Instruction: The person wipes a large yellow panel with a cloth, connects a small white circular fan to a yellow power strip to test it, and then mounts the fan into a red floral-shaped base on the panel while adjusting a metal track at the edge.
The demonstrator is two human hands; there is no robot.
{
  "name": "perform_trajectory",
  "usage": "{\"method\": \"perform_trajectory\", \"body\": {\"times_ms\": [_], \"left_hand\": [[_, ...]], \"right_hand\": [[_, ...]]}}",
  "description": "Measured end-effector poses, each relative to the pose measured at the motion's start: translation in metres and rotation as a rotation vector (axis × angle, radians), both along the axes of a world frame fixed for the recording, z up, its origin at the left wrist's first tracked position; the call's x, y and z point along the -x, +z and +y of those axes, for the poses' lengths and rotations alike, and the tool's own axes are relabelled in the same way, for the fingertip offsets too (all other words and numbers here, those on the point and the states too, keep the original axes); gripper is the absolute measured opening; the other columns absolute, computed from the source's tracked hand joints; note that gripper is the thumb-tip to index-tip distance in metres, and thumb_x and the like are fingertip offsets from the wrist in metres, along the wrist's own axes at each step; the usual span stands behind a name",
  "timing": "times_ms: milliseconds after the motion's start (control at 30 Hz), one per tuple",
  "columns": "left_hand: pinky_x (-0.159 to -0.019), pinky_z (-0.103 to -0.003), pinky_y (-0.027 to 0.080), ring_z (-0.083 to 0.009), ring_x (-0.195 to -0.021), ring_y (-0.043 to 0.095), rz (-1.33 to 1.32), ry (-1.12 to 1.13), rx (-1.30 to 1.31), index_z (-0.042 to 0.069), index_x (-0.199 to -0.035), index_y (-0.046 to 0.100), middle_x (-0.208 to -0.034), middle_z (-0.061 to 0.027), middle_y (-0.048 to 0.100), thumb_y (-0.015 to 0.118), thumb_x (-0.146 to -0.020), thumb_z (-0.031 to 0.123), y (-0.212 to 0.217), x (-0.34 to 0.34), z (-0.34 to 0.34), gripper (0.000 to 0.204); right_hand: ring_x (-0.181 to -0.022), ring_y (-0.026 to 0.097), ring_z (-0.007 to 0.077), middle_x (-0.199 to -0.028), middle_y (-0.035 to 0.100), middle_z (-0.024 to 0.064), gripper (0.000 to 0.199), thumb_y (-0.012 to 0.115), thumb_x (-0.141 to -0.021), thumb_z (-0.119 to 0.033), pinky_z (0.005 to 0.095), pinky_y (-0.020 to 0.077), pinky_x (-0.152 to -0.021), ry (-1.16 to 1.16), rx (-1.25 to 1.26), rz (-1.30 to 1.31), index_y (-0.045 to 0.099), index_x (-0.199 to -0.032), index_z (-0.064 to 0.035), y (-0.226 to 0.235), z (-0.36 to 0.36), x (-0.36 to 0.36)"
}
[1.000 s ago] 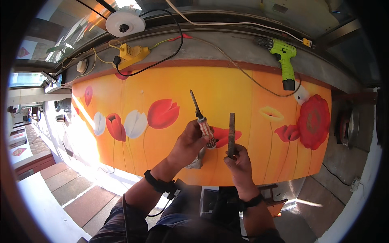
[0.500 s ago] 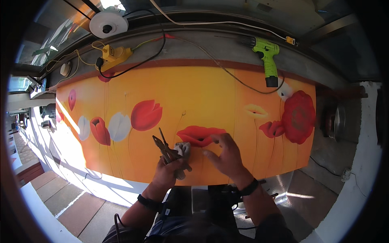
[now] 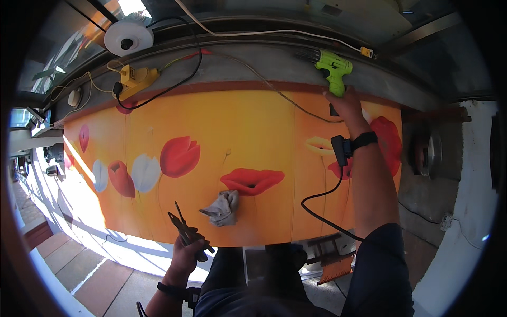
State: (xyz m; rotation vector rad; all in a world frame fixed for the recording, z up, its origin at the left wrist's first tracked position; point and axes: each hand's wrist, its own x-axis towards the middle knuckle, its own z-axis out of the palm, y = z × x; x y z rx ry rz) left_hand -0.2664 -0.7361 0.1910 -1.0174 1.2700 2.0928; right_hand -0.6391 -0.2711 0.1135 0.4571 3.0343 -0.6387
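Your left hand [image 3: 185,255] is hovering at the near edge of the flower-patterned surface [image 3: 259,127], its fingers gripping dark pliers [image 3: 182,228] together with a slim-shafted tool [image 3: 178,209], both pointing away from you. Your right hand [image 3: 347,109] is reaching to the far side, fingers wrapping the handle of the green drill [image 3: 334,66], whose body is lying over the grey ledge [image 3: 232,73]; whether it is lifting, cannot tell. A crumpled grey cloth [image 3: 224,209] is resting between your hands, near the red central flower.

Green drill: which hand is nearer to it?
Right. The right hand grips the green drill by its handle; the left hand, holding pliers, is well away, toward the lower left.
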Motion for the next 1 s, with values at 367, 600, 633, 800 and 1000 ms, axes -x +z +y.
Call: {"method": "perform_trajectory", "body": {"times_ms": [367, 600, 633, 800, 1000], "left_hand": [[-0.052, -0.026, 0.052, -0.0198, -0.071, 0.069, -0.004, -0.136, 0.205, 0.002, -0.11, 0.053, -0.085, -0.0073, 0.063, 0.065, -0.081, 0.002, 0.026, -0.025, -0.041, 0.032], [-0.048, -0.029, 0.052, -0.0193, -0.065, 0.068, -0.018, -0.217, 0.416, -0.001, -0.108, 0.049, -0.078, -0.0086, 0.062, 0.07, -0.081, 0.001, 0.043, -0.061, -0.063, 0.034], [-0.048, -0.029, 0.052, -0.0193, -0.064, 0.067, -0.04, -0.207, 0.435, -0.001, -0.107, 0.049, -0.078, -0.0086, 0.062, 0.07, -0.081, 0.001, 0.045, -0.073, -0.066, 0.034], [-0.047, -0.03, 0.052, -0.0189, -0.062, 0.066, -0.13, -0.166, 0.534, -0.002, -0.106, 0.049, -0.079, -0.0091, 0.062, 0.073, -0.079, 0.002, 0.06, -0.141, -0.068, 0.036], [-0.049, -0.031, 0.05, -0.017, -0.059, 0.063, -0.316, -0.169, 0.671, 0.002, -0.105, 0.052, -0.078, -0.0092, 0.062, 0.075, -0.074, 0.012, 0.083, -0.271, -0.058, 0.04]], "right_hand": [[-0.068, 0.056, 0.0101, -0.084, 0.059, 0.0012, 0.034, 0.074, -0.084, -0.021, 0.0277, 0.046, -0.057, -0.22, 0.684, -0.035, 0.055, -0.106, -0.0027, 0.05, -0.019, -0.124], [-0.066, 0.055, 0.0076, -0.082, 0.055, -0.0005, 0.029, 0.07, -0.085, -0.01, 0.0253, 0.0473, -0.057, -0.235, 0.776, -0.22, 0.053, -0.108, -0.0025, 0.125, -0.033, -0.283], [-0.065, 0.055, 0.008, -0.083, 0.055, -0.0002, 0.029, 0.069, -0.085, -0.01, 0.0251, 0.047, -0.056, -0.221, 0.772, -0.263, 0.053, -0.107, -0.0024, 0.14, -0.04, -0.301], [-0.07, 0.056, 0.0091, -0.085, 0.057, 0.002, 0.032, 0.071, -0.084, -0.01, 0.0274, 0.0473, -0.06, -0.016, 0.738, -0.433, 0.052, -0.107, -0.0011, 0.176, -0.058, -0.382], [-0.074, 0.058, 0.0125, -0.086, 0.059, 0.0055, 0.04, 0.076, -0.079, -0.013, 0.0302, 0.0492, -0.064, 0.221, 0.868, -0.574, 0.052, -0.107, 0.0026, 0.169, -0.074, -0.433]]}}
